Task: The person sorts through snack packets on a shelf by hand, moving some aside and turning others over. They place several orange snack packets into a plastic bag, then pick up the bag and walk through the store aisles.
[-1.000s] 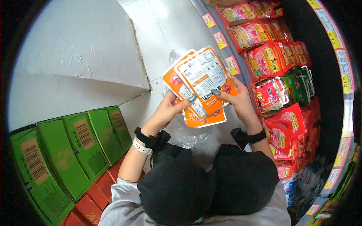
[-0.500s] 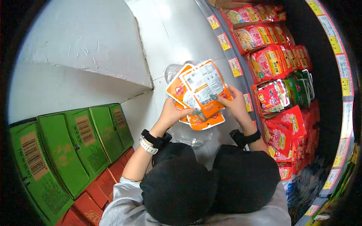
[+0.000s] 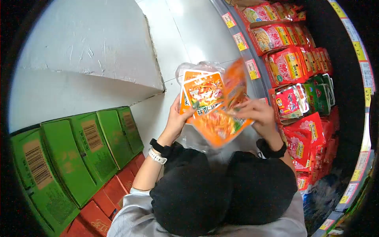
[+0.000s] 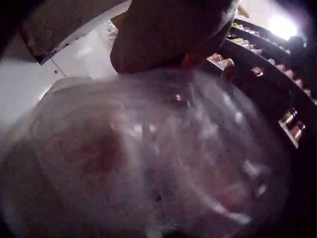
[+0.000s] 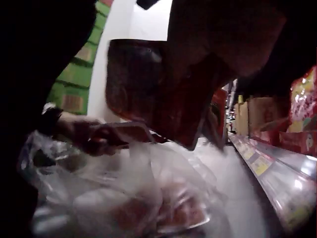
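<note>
In the head view the left hand (image 3: 176,117) pinches orange food packets (image 3: 204,91), its thumb on their lower edge, their pictured fronts up. The right hand (image 3: 258,114) grips more orange packets (image 3: 221,125), one lying slanted across the lower part and another, blurred, standing up behind the fingers. Beneath the packets lies a clear plastic bag (image 3: 193,141) on the floor. The right wrist view shows dark packets (image 5: 143,84) close to the lens, with the left hand (image 5: 94,134) beyond them. Clear plastic (image 4: 148,148) fills much of the left wrist view.
Shelving with red packets (image 3: 286,65) and price tags (image 3: 252,69) runs along the right. Green boxes (image 3: 65,158) above red boxes (image 3: 94,217) stand at the left, below a grey-white block (image 3: 87,51). The person's dark-clad knees (image 3: 189,189) are at the bottom.
The packets have gone from printed backs up to pictured fronts up. The right hand has separated some packets from those in the left hand, and its fingers now lie over them.
</note>
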A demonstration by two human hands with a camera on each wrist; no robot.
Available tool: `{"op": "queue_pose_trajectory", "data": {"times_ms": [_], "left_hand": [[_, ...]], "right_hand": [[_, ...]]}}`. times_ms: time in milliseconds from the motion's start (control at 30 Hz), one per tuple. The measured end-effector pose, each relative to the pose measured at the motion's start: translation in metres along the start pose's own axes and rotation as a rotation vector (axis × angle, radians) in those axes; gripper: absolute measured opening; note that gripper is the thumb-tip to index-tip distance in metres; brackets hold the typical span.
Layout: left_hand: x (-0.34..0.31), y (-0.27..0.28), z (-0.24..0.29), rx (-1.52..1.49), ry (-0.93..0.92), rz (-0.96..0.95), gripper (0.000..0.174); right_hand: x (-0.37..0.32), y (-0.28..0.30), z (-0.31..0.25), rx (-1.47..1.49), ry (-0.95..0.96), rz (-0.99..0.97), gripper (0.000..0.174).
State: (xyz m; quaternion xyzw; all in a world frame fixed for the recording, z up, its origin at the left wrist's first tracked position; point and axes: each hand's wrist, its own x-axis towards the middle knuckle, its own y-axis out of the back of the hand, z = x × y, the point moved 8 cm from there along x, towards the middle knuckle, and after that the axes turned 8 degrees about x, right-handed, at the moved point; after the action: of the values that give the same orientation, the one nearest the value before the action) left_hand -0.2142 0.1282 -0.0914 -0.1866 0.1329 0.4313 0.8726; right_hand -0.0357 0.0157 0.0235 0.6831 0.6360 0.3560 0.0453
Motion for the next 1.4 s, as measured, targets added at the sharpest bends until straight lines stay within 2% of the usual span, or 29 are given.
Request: {"op": "queue_pose_trajectory", "data": {"times_ms": [67, 133, 167, 233, 267, 333, 400, 500, 567, 633, 667, 800, 867, 933, 1000, 1033, 1100, 1133, 1233, 1300, 1333, 1400], "left_hand": [[0.003, 0.001, 0.0, 0.029, -0.008, -0.021, 0.053], [0.008, 0.0, -0.01, -0.091, -0.007, -0.052, 0.055], [0.003, -0.009, -0.003, -0.063, -0.022, -0.107, 0.057], [0.001, -0.008, -0.012, -0.085, -0.024, -0.077, 0.059], [0.003, -0.005, -0.015, -0.11, -0.034, -0.042, 0.061], [0.004, -0.003, -0.024, -0.122, 0.003, -0.045, 0.061], [0.0, -0.006, -0.023, -0.188, 0.028, -0.039, 0.056], [-0.001, -0.006, -0.018, -0.207, 0.02, -0.034, 0.055], [-0.002, -0.008, -0.014, -0.287, 0.049, -0.065, 0.057], [0.003, -0.002, -0.02, -0.262, 0.046, -0.04, 0.057], [0.005, 0.0, -0.021, -0.237, 0.045, -0.021, 0.057], [0.013, 0.008, -0.021, -0.13, -0.016, -0.027, 0.058], [0.013, 0.009, -0.02, -0.166, -0.036, -0.008, 0.058], [0.015, 0.011, -0.014, -0.068, -0.05, 0.012, 0.058], [0.024, 0.021, -0.026, -0.018, -0.116, 0.069, 0.056], [0.025, 0.019, -0.024, -0.022, -0.124, 0.026, 0.056], [0.02, 0.008, -0.011, -0.046, -0.102, -0.035, 0.053], [0.019, 0.005, -0.01, -0.055, -0.101, -0.034, 0.053], [0.02, 0.002, -0.01, -0.014, -0.158, 0.002, 0.049], [0.017, -0.002, -0.002, -0.071, -0.139, 0.008, 0.049], [0.015, -0.005, 0.001, -0.12, -0.119, 0.019, 0.049], [0.011, -0.007, 0.007, -0.131, -0.132, 0.064, 0.051]], "right_hand": [[-0.007, -0.009, 0.0, -0.022, 0.002, -0.013, 0.033], [-0.012, -0.014, -0.005, -0.047, 0.003, -0.027, 0.035], [-0.011, -0.018, -0.008, -0.144, -0.056, -0.072, 0.034], [-0.008, -0.024, -0.013, -0.262, -0.179, -0.106, 0.026], [-0.007, -0.027, -0.014, -0.261, -0.18, -0.104, 0.026], [-0.003, -0.025, -0.027, -0.316, -0.048, -0.002, 0.025], [0.0, -0.027, -0.037, -0.329, -0.013, -0.042, 0.023], [-0.001, -0.033, -0.046, -0.224, 0.053, -0.192, 0.023], [-0.005, -0.033, -0.048, -0.104, 0.035, -0.203, 0.022], [-0.006, -0.03, -0.054, 0.093, 0.003, -0.227, 0.017], [-0.004, -0.027, -0.055, 0.097, 0.005, -0.231, 0.017], [-0.005, 0.0, -0.049, 0.359, 0.028, -0.181, 0.016], [-0.003, 0.028, -0.046, 0.396, 0.033, -0.029, 0.016], [-0.004, 0.038, -0.03, 0.478, 0.057, -0.05, 0.013], [0.015, 0.034, -0.04, 0.551, 0.074, -0.062, 0.011], [0.026, 0.035, -0.029, 0.402, -0.218, 0.092, 0.009], [0.028, 0.032, -0.017, 0.013, -0.245, -0.013, 0.014], [0.032, 0.025, -0.011, -0.004, -0.252, 0.023, 0.01], [0.013, 0.001, 0.031, 0.096, -0.334, -0.012, 0.017], [-0.007, 0.005, 0.057, 0.402, -0.495, 0.3, 0.021], [-0.009, 0.003, 0.057, 0.391, -0.502, 0.299, 0.021], [-0.007, -0.016, 0.051, 0.523, -0.482, 0.136, 0.012]]}}
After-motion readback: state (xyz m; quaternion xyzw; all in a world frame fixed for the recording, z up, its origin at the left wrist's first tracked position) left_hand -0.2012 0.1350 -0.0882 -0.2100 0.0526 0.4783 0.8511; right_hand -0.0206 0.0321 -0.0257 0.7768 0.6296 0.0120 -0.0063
